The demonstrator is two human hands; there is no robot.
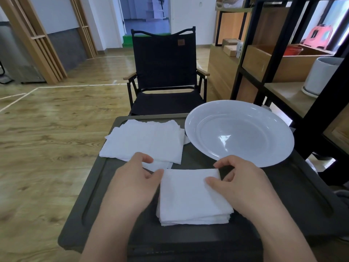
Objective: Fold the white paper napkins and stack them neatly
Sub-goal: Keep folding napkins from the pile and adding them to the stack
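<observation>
A stack of folded white napkins (190,199) lies near the front middle of the dark table (294,201). My left hand (136,178) touches the stack's upper left edge, thumb at the corner and fingers loosely curled. My right hand (239,178) pinches the top napkin at its upper right corner, thumb on top and forefinger behind the edge. A pile of unfolded white napkins (145,140) lies spread out at the table's far left, just beyond my left hand.
A large white plate (239,131) sits at the table's far right, overhanging the edge. A black folding chair (164,72) stands behind the table. A black-framed wooden shelf unit (283,67) runs along the right. Wooden floor lies to the left.
</observation>
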